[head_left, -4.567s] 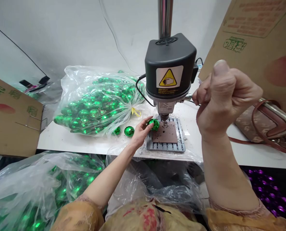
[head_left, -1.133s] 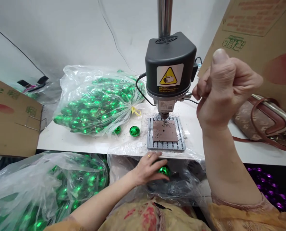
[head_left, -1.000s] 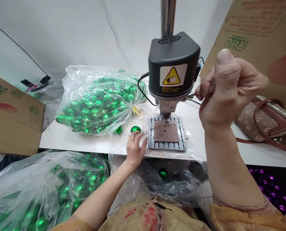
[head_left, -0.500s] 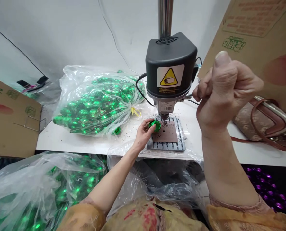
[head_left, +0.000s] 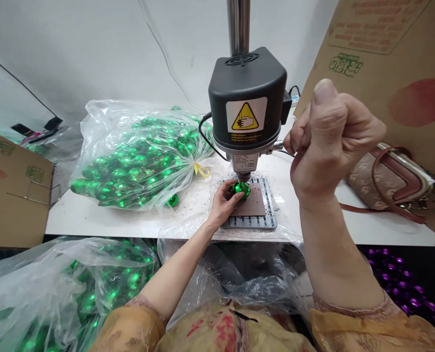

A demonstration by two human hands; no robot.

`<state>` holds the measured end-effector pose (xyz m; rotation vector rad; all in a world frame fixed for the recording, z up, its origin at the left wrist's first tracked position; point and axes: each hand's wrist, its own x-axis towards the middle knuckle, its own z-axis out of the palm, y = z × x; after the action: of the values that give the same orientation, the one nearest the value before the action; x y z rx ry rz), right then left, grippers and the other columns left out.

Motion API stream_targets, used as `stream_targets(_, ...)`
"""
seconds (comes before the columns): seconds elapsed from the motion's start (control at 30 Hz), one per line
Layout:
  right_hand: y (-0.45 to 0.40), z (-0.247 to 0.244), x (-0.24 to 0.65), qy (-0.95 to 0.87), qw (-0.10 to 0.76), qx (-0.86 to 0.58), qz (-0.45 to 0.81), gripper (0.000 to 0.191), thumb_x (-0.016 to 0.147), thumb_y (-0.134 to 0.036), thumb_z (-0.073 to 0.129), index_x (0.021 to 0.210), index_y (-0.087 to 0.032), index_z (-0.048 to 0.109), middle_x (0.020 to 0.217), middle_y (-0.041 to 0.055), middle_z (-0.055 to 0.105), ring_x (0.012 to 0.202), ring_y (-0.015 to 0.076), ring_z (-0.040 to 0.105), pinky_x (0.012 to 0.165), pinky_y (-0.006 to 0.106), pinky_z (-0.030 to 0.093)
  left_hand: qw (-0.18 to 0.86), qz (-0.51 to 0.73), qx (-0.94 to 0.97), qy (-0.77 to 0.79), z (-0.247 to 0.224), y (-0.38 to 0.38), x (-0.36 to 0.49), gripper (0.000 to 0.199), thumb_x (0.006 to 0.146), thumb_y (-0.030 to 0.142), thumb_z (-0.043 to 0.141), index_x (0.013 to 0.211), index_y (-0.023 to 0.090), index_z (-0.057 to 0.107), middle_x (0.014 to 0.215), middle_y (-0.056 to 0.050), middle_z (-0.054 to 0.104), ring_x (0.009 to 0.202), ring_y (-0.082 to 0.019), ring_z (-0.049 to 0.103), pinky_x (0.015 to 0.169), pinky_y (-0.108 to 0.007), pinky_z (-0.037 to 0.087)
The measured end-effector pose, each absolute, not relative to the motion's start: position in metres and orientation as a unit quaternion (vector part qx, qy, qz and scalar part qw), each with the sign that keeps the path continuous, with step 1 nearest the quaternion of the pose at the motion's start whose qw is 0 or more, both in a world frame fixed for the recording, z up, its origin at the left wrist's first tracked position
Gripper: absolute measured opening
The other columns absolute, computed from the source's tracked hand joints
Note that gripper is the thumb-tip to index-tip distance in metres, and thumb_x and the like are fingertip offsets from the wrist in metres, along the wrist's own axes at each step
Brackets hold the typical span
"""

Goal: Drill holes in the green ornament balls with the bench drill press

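My left hand (head_left: 225, 201) pinches a shiny green faceted ball (head_left: 240, 190) between thumb and fingers. The ball sits directly under the chuck (head_left: 244, 176) of a small black drill press (head_left: 247, 98), over a brown board (head_left: 256, 201) on the slotted metal base (head_left: 271, 215). Raised to the right of the machine, my right hand (head_left: 335, 142) is closed in a fist around the drill press lever (head_left: 277, 145). Only the lever's metal root shows; the rest is hidden by the fingers.
A tied clear bag of green balls (head_left: 137, 161) lies on the white table (head_left: 103, 220), a loose green ball (head_left: 172, 200) beside it. Another bag (head_left: 93, 288) is below. Cardboard boxes (head_left: 12, 195) flank the table; a handbag (head_left: 382, 181) and purple balls (head_left: 404, 283) are at right.
My left hand has moved the green ball under the chuck and turned it, so its dark opening no longer shows. My right hand stays on the lever. The view has shifted slightly.
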<state>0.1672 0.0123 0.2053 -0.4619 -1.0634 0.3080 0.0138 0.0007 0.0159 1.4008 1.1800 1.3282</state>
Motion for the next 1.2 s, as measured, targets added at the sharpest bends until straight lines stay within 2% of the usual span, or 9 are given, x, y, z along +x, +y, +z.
stream_targets(0.23,0.013,0.203,0.169,-0.509,0.811,-0.26,0.126,0.048,0.089,-0.039,0.058,0.052,-0.023,0.031,0.045,-0.0062,0.029,0.041,0.007,0.032,0.045,0.031,0.026,0.364,0.488,0.621,0.494,0.012,-0.005,0.01,0.056,0.073,0.042,0.084,0.121,0.023,0.065,0.123,-0.009,0.065,0.113,-0.026,0.061,0.102,-0.041,0.046)
stream_targets(0.4,0.013,0.205,0.169,-0.497,0.826,-0.223,0.147,0.046,0.087,-0.032,0.06,0.05,-0.023,0.035,0.043,-0.0069,0.029,0.039,0.0074,0.032,0.044,0.032,0.023,0.396,0.493,0.629,0.452,0.007,-0.007,0.01,0.055,0.072,0.04,0.085,0.12,0.023,0.063,0.13,-0.009,0.061,0.13,-0.029,0.053,0.114,-0.045,0.037)
stream_targets(0.67,0.004,0.184,0.167,-0.478,0.823,-0.28,0.125,0.056,0.087,-0.044,0.059,0.048,-0.021,0.028,0.045,-0.0054,0.027,0.041,0.0061,0.031,0.045,0.031,0.025,0.427,0.491,0.623,0.434,0.008,-0.007,0.011,0.054,0.075,0.04,0.083,0.119,0.021,0.059,0.121,-0.008,0.065,0.116,-0.025,0.061,0.105,-0.041,0.045)
stream_targets(1.0,0.003,0.163,0.167,-0.499,0.833,-0.229,0.07,0.051,0.088,-0.032,0.054,0.048,-0.018,0.025,0.045,-0.0057,0.025,0.041,0.0044,0.029,0.043,0.029,0.024,0.432,0.493,0.619,0.433,0.008,-0.007,0.011,0.055,0.075,0.042,0.083,0.12,0.02,0.059,0.121,-0.009,0.065,0.117,-0.024,0.061,0.103,-0.04,0.046)
stream_targets(1.2,0.007,0.156,0.166,-0.487,0.855,-0.172,0.057,0.054,0.083,-0.022,0.058,0.049,-0.017,0.017,0.042,-0.0058,0.023,0.038,0.0037,0.025,0.042,0.028,0.021,0.427,0.49,0.62,0.439,0.009,-0.008,0.011,0.054,0.075,0.042,0.082,0.119,0.02,0.059,0.121,-0.009,0.065,0.117,-0.025,0.061,0.102,-0.04,0.047)
